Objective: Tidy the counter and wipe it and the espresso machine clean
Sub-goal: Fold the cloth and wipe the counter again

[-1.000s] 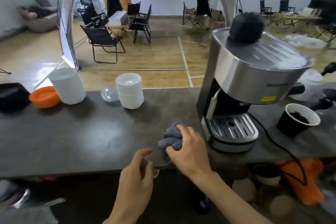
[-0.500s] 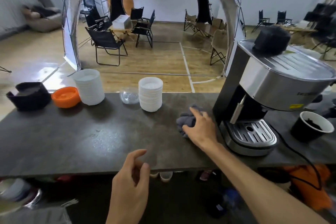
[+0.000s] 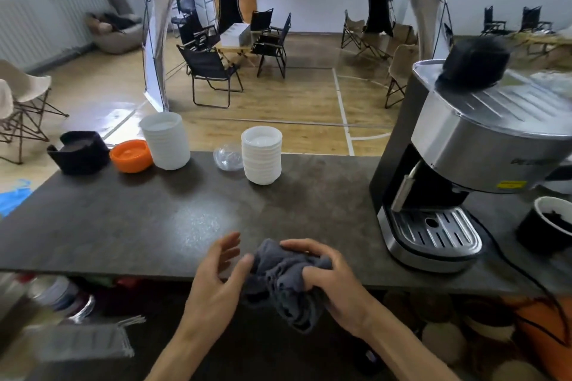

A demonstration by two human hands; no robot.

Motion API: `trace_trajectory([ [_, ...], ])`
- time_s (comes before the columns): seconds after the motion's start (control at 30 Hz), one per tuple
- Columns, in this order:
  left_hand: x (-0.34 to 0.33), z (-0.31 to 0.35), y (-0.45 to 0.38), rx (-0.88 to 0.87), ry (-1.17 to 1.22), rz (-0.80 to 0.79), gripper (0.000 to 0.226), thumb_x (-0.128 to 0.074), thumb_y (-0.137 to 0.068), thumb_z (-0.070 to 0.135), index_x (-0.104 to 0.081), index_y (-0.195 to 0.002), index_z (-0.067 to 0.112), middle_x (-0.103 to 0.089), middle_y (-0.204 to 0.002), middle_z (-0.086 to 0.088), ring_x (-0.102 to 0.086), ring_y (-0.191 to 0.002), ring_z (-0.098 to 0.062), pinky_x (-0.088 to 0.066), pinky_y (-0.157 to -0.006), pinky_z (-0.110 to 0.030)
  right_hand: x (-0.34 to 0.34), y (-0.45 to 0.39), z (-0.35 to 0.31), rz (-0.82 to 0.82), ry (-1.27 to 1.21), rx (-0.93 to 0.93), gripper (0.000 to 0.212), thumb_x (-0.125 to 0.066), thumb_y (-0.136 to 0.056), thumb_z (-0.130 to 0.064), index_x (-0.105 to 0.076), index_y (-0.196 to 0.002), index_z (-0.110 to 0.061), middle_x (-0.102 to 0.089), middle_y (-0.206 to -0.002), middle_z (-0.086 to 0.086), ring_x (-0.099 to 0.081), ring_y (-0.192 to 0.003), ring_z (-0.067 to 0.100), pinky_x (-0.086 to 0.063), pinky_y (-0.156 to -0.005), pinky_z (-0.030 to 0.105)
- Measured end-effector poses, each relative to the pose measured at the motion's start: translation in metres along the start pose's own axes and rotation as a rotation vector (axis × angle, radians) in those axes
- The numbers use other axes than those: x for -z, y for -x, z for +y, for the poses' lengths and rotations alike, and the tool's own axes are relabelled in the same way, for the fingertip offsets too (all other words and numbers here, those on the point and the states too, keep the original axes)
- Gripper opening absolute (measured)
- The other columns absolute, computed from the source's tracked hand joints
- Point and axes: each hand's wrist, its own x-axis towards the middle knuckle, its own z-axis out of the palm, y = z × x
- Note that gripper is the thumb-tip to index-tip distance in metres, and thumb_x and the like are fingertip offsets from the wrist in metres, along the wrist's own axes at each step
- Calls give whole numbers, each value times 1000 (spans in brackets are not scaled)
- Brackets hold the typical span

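Note:
A crumpled grey cloth hangs over the front edge of the dark counter. My right hand grips it from the right. My left hand has its fingers spread, with the thumb touching the cloth's left side. A steel and black espresso machine stands on the right of the counter, its drip tray facing me. It is about a hand's width to the right of my right hand.
Along the back edge stand a black holder, an orange lid, two white stacks and a clear lid. A black cup with grounds sits right of the machine, whose cord drops over the front edge.
My right hand has pulled the cloth from beside the machine back to the counter's front edge and lifted it. My left hand has come up to meet the cloth.

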Motion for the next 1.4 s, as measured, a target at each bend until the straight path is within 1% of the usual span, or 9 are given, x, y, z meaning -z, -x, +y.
trace_trajectory([
  [0.1, 0, 16, -3, 45, 126, -288, 68, -67, -72, 65, -50, -134, 42, -61, -128, 19, -57, -119, 0, -52, -91, -22, 13, 11, 3, -108, -353, -103, 63, -53, -67, 3, -61, -128, -12, -60, -131, 24, -56, -119, 45, -41, -105, 57],
  [0.23, 3, 40, -2, 10, 129, -502, 47, -73, -86, 36, -56, -129, 25, -69, -120, 2, -67, -109, -14, -55, -91, -32, 22, 16, 6, -123, -601, -120, 71, -64, -62, -7, -56, -133, -7, -57, -135, 27, -56, -119, 45, -44, -104, 55],
  [0.43, 4, 46, -10, -84, 38, -226, 26, -73, -87, 16, -64, -110, 21, -72, -102, 0, -70, -95, -16, -58, -80, -30, 30, 16, -11, -11, -718, -178, 51, -44, -90, -22, -58, -133, 0, -57, -135, 28, -49, -130, 47, -27, -114, 62],
  [0.6, 8, 40, -20, 14, 239, -188, 35, -70, -86, 14, -60, -119, 19, -71, -109, 0, -70, -102, -17, -57, -87, -34, 36, 10, -35, 15, -492, -231, 54, -40, -99, -54, -68, -125, -16, -65, -128, 18, -59, -122, 38, -36, -106, 67],
  [0.8, 9, 21, -39, 218, 449, -192, 42, -75, -82, 17, -62, -121, 21, -71, -115, -5, -68, -107, -24, -56, -92, -47, 48, -24, -35, 154, -146, -181, 33, -61, -94, -19, -65, -125, -10, -70, -118, 19, -65, -114, 34, -54, -91, 43],
  [0.93, 8, 17, -65, 236, 419, -181, 44, -74, -84, 15, -57, -124, 23, -68, -118, -4, -67, -108, -21, -58, -89, -39, 53, -48, -39, 222, 1, -146, 30, -62, -90, -10, -67, -119, -13, -74, -109, 15, -68, -107, 32, -54, -89, 43],
  [1.07, 3, 15, -84, 275, 215, -174, 38, -73, -86, 31, -56, -119, 29, -67, -110, 4, -65, -101, -12, -56, -75, -26, 53, -65, -35, 260, 174, -153, 28, -65, -88, -33, -69, -113, -20, -76, -105, 7, -69, -105, 26, -50, -99, 52],
  [1.23, 3, 10, -97, 196, 192, -232, 21, -70, -86, 18, -67, -107, 15, -74, -102, -7, -70, -100, -21, -57, -89, -39, 61, -72, -33, 234, 157, -124, 25, -68, -90, -28, -71, -112, -18, -75, -106, 9, -70, -104, 26, -51, -99, 50],
  [1.4, 9, 2, -106, 165, 92, -245, 17, -64, -92, 30, -71, -105, 23, -74, -101, 0, -68, -99, -16, -55, -83, -30, 68, -76, -37, 172, 177, -169, 33, -74, -83, -25, -69, -114, -16, -75, -108, 9, -70, -104, 26, -55, -95, 46],
])
